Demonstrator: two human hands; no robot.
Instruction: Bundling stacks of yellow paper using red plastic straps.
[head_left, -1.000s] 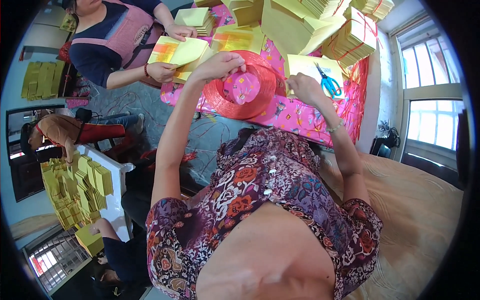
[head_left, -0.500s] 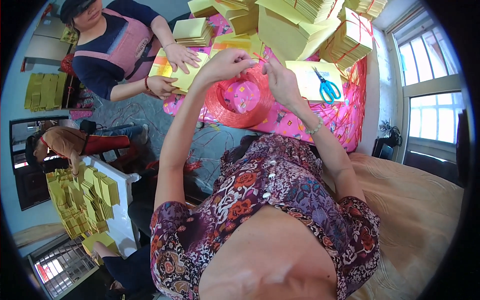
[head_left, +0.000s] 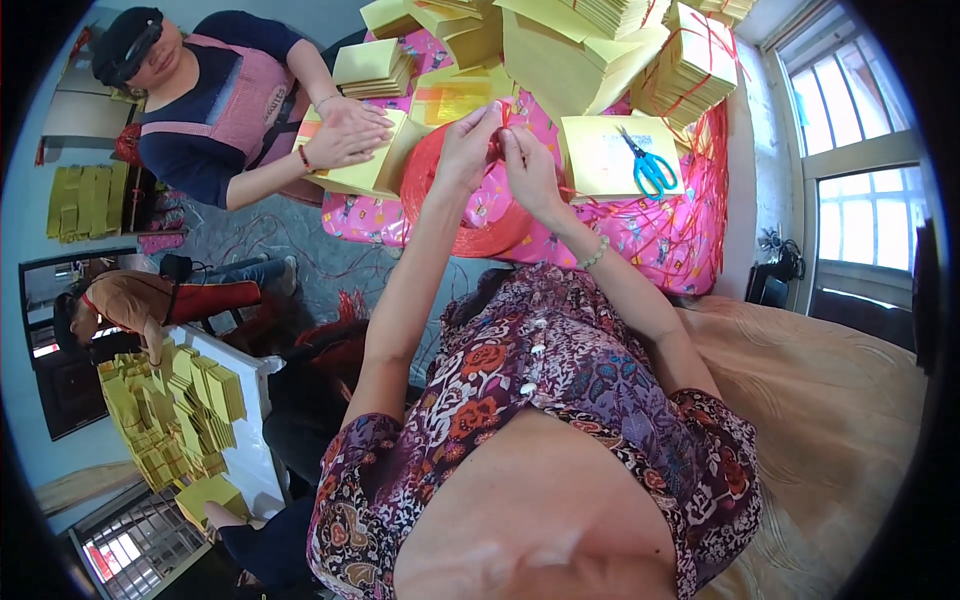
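My left hand [head_left: 470,148] and my right hand [head_left: 531,176] are close together above the pink patterned tablecloth [head_left: 665,250]. Both have their fingers pinched on a thin red plastic string [head_left: 505,113], which stands up in a small loop between the fingertips. Below them lies a large red coil of string [head_left: 495,240], partly covered by my hands. Just right of my right hand, scissors with blue handles [head_left: 652,172] rest on a yellow paper stack [head_left: 590,160]. Behind my hands is a paper sheet with a shiny yellow-orange patch [head_left: 465,97].
Tied yellow paper bundles [head_left: 690,65] and a loose pile [head_left: 560,60] stand at the back. At left, a co-worker's hands [head_left: 350,135] are held together over a yellow stack [head_left: 385,165]. A white table [head_left: 262,440] bears many folded papers. Loose red strings hang on the right.
My hands have come closer together; the left moved right and down, the right moved left. The string now loops between them. The co-worker's hands lifted off the paper and came together.
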